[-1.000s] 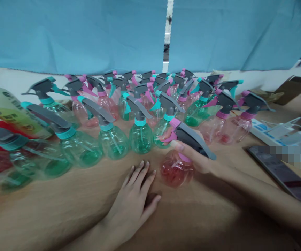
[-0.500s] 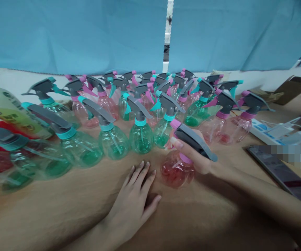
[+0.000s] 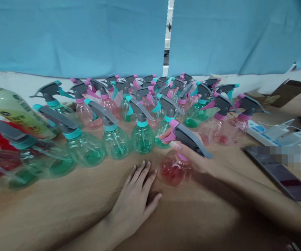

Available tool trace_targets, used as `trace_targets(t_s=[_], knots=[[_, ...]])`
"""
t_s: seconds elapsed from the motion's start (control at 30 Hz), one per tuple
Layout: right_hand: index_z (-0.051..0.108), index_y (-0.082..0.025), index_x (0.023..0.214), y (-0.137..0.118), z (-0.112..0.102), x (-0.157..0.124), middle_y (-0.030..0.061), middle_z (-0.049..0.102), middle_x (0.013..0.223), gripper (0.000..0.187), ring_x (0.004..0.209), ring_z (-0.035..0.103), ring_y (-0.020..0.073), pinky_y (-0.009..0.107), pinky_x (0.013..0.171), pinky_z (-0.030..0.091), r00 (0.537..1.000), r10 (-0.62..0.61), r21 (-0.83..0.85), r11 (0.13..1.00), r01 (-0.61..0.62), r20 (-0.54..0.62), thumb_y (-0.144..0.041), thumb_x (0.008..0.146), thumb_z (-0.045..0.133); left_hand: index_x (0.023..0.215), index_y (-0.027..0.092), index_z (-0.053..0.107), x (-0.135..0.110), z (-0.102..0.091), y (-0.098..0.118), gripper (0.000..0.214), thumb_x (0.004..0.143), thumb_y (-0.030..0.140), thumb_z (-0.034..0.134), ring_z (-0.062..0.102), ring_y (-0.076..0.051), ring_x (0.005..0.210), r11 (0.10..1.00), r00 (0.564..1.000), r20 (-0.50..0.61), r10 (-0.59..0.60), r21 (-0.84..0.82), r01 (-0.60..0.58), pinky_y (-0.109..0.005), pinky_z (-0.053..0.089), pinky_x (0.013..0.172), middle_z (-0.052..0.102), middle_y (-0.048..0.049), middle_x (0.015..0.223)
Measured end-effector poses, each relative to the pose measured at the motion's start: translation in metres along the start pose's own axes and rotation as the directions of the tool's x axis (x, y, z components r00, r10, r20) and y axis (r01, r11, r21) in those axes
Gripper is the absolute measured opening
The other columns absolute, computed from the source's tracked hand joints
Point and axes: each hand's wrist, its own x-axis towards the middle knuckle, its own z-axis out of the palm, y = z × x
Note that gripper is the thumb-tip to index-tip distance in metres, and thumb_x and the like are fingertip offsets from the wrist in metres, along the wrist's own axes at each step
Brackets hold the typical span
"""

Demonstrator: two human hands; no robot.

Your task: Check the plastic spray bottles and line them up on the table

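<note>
Wooden table [image 3: 61, 212] of spray bottles [image 3: 141, 137] — right hand [image 3: 193, 158] clamped on pink bottle [image 3: 175, 170], trigger [image 3: 167, 138] sprung back, squeeze over — left hand [image 3: 137, 200] flat, open.

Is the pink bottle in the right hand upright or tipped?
Upright: the pink bottle stands on the table, right hand gripping its neck.

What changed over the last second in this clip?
The right hand squeezed the trigger of the pink spray bottle, then let it spring out again, keeping its grip on the head. The left hand stays flat on the table; the other bottles stand unmoved.
</note>
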Motion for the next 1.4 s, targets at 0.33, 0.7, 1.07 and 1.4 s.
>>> trace_targets(t_s=[0.33, 0.7, 1.07, 1.4], knots=[[0.063, -0.028, 0.114, 0.002, 0.001, -0.006, 0.0022, 0.070, 0.102, 0.046, 0.101, 0.064, 0.0229, 0.038, 0.087, 0.052, 0.992, 0.122, 0.095, 0.988, -0.120, -0.020, -0.043, 0.072, 0.074, 0.130, 0.010, 0.050, 0.000, -0.002, 0.000, 0.047, 0.094, 0.040, 0.049, 0.037, -0.032, 0.133, 1.000, 1.000, -0.003, -0.006, 0.001, 0.006, -0.052, 0.035, 0.105, 0.043, -0.0176, 0.143], [0.058, -0.024, 0.115, -0.005, 0.002, -0.033, 0.0057, 0.067, 0.104, 0.056, 0.097, 0.061, 0.0258, 0.046, 0.089, 0.047, 0.996, 0.054, -0.285, 0.956, -0.073, -0.075, -0.048, 0.068, 0.076, 0.130, 0.010, 0.050, 0.001, -0.005, 0.000, 0.045, 0.096, 0.040, 0.045, 0.041, -0.031, 0.131, 1.000, 1.000, -0.019, -0.006, 0.029, 0.006, -0.049, 0.037, 0.104, 0.047, -0.0179, 0.140], [0.058, -0.019, 0.106, 0.001, -0.034, -0.057, 0.0124, 0.062, 0.111, 0.051, 0.106, 0.057, 0.0306, 0.050, 0.090, 0.045, 0.987, 0.038, -0.564, 0.817, -0.121, -0.156, -0.057, 0.073, 0.068, 0.131, 0.017, 0.049, 0.006, -0.005, -0.006, 0.042, 0.097, 0.039, 0.044, 0.047, -0.028, 0.126, 0.999, 0.997, -0.061, -0.041, -0.001, 0.041, -0.047, 0.039, 0.101, 0.052, -0.0129, 0.136], [0.054, -0.019, 0.091, 0.030, -0.076, -0.033, 0.0110, 0.061, 0.095, 0.040, 0.093, 0.057, 0.0305, 0.047, 0.079, 0.047, 0.958, 0.029, -0.655, 0.725, -0.216, -0.284, -0.054, 0.075, 0.066, 0.130, 0.017, 0.049, 0.039, 0.003, 0.013, 0.037, 0.098, 0.034, 0.043, 0.045, -0.025, 0.128, 0.998, 0.999, -0.031, -0.013, -0.061, 0.011, -0.045, 0.039, 0.103, 0.052, -0.0111, 0.136]])
